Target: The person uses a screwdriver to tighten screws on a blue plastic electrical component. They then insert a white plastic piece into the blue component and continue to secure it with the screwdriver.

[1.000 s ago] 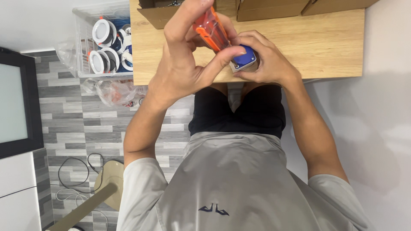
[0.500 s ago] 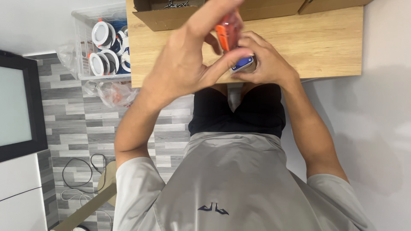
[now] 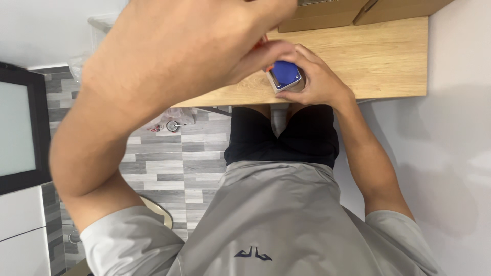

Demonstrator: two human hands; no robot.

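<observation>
Blue block (image 3: pixel 284 73): small, hard, looks light; I'd hold its sides.
Right hand (image 3: pixel 312 82): wrapped round it.
Left hand (image 3: pixel 204 46): grip hidden, can't tell.

Small block (image 3: pixel 285 74) in right hand (image 3: pixel 317 82): blue top face looked smooth, slightly glossy plastic; rim around it was pale grey with a dull metallic sheen, metal or plastic could not be told. Sliver of orange part (image 3: pixel 266 68) beside left hand (image 3: pixel 204 46): plastic-looking, too hidden to judge finish.

Table (image 3: pixel 378 56): light wood, visible grain, matt to satin finish. Boxes (image 3: pixel 327 15) at far edge: brown cardboard, matt, papery.

Shirt (image 3: pixel 286 220): grey cloth, soft, matt. Shorts (image 3: pixel 286 138): black cloth, matt.

Floor (image 3: pixel 169 158): grey stone-look tiles, faint sheen. Wall (image 3: pixel 455 153): white, smooth, matt.
</observation>
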